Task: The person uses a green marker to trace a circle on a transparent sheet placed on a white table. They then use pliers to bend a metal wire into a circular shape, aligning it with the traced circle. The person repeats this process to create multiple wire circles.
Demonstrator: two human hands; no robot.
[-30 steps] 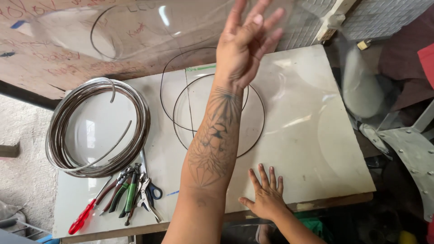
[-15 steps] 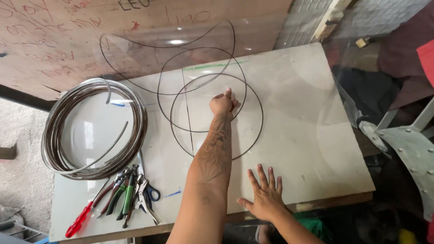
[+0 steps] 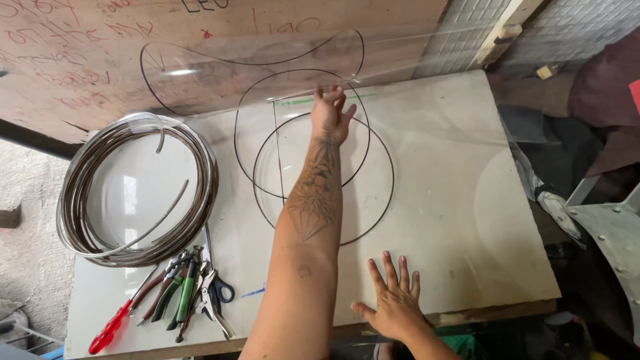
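Glossy clear plastic sheet (image 3: 427, 100) over matt, pale board tabletop (image 3: 467, 200); shiny grey metal wire coil (image 3: 133, 193) at nine o'clock — smooth. Rough brown plywood wall (image 3: 80, 67) at eleven — matt, scribbled.

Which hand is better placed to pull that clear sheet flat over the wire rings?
Left, probably. The left hand already reaches the clear sheet's curled edge above the wire rings. The right hand lies flat near the table's front edge.

Left forearm covers part of the lower wire ring (image 3: 373, 220) and of the table (image 3: 467, 200). Tool pile (image 3: 183, 293): pliers and cutters overlap, separate kinds indistinct. Grey metal piece (image 3: 610, 240) cut off at right edge; wall writing too faint to make out.
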